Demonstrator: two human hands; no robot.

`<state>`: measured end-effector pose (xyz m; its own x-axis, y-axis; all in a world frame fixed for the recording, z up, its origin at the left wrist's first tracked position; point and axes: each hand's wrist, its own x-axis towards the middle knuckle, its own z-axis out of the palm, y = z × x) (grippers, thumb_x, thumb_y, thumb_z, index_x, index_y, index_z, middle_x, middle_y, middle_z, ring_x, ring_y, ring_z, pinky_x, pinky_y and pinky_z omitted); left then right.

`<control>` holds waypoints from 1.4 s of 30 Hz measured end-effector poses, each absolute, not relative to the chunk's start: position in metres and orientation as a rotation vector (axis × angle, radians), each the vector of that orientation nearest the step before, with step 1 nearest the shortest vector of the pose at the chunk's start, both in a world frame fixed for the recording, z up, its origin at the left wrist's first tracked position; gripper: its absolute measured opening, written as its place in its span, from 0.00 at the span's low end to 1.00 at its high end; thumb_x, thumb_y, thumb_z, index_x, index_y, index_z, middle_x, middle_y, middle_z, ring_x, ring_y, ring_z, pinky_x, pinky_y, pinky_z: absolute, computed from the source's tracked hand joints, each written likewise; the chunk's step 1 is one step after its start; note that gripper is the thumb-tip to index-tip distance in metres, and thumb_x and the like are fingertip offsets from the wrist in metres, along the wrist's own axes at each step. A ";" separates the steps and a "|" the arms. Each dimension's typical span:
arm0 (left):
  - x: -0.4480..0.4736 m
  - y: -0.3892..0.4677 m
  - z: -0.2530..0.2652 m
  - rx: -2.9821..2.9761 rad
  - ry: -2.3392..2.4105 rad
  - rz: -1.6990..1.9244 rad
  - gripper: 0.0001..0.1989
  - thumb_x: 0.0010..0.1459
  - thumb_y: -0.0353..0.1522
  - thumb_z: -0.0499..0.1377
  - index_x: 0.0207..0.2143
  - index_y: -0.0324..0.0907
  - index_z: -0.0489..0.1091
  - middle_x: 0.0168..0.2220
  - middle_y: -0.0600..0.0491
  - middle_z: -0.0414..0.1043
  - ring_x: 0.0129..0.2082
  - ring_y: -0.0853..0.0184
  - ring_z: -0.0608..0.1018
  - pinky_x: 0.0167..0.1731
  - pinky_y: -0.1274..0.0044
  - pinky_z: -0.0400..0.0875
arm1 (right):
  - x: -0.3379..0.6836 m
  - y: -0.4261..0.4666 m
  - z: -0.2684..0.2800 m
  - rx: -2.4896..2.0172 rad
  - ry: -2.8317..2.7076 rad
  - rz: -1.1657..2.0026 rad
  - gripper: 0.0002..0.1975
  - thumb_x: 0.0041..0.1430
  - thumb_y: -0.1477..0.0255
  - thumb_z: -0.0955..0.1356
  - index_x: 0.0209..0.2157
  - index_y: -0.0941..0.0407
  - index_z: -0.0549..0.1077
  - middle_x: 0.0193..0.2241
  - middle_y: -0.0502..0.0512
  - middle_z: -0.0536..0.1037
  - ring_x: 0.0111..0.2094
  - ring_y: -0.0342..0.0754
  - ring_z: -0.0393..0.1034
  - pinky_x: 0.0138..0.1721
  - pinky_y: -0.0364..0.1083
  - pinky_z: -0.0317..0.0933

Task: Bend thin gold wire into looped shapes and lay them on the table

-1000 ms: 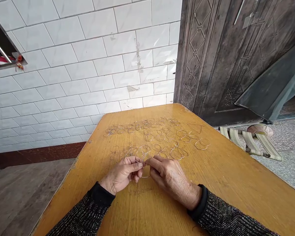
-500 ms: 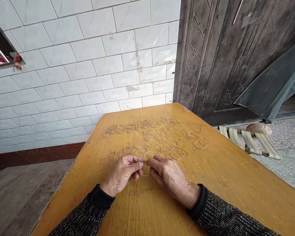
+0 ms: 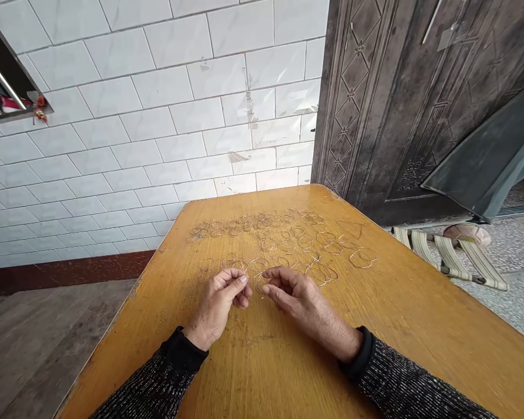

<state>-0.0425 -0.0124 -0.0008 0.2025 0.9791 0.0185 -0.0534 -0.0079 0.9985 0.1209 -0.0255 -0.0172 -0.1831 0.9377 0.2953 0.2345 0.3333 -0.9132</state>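
My left hand (image 3: 225, 299) is closed in a pinch, thumb against the index finger, above the near row of bent wires. Thin wire shows right by those fingertips, but whether they grip it I cannot make out. My right hand (image 3: 299, 297) has its thumb and fingers curved and apart, with nothing seen between them. Between the two hands is a thin wire loop (image 3: 254, 263), its lower part close to the right fingertips. More looped wires (image 3: 318, 273) lie just beyond my right hand, some overlapping.
The brown wooden table (image 3: 253, 372) carries further rows of wire loops (image 3: 262, 220) toward its far end. Behind stand a white tiled wall (image 3: 166, 128) and a dark patterned door (image 3: 375, 116). A strapped stool (image 3: 449, 256) and a ball (image 3: 467, 234) are at right.
Both hands were together at one wire loop. Now they are apart: the right thumb and fingers have spread, while the left stays pinched. The view has shifted slightly.
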 end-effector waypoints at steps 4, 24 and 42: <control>-0.042 -0.014 0.000 1.246 0.991 1.130 0.10 0.48 0.37 0.59 0.26 0.39 0.64 0.23 0.56 0.68 0.18 0.76 0.67 0.19 0.82 0.59 | 0.116 -0.026 -0.016 -0.966 -1.563 1.203 0.08 0.51 0.67 0.65 0.28 0.56 0.64 0.19 0.45 0.64 0.18 0.39 0.58 0.19 0.39 0.53; -0.039 -0.015 0.003 0.946 0.938 0.974 0.10 0.44 0.33 0.61 0.22 0.39 0.62 0.17 0.60 0.62 0.13 0.79 0.60 0.15 0.84 0.49 | 0.118 -0.031 -0.007 -0.895 -1.308 1.465 0.15 0.46 0.59 0.69 0.25 0.58 0.72 0.17 0.47 0.68 0.18 0.38 0.59 0.19 0.38 0.55; -0.036 -0.019 -0.001 1.076 0.946 0.968 0.10 0.47 0.35 0.61 0.22 0.38 0.64 0.18 0.59 0.62 0.15 0.79 0.61 0.17 0.83 0.51 | 0.122 -0.027 -0.006 -0.921 -1.368 1.355 0.16 0.47 0.59 0.68 0.26 0.59 0.69 0.17 0.45 0.65 0.16 0.36 0.57 0.18 0.38 0.52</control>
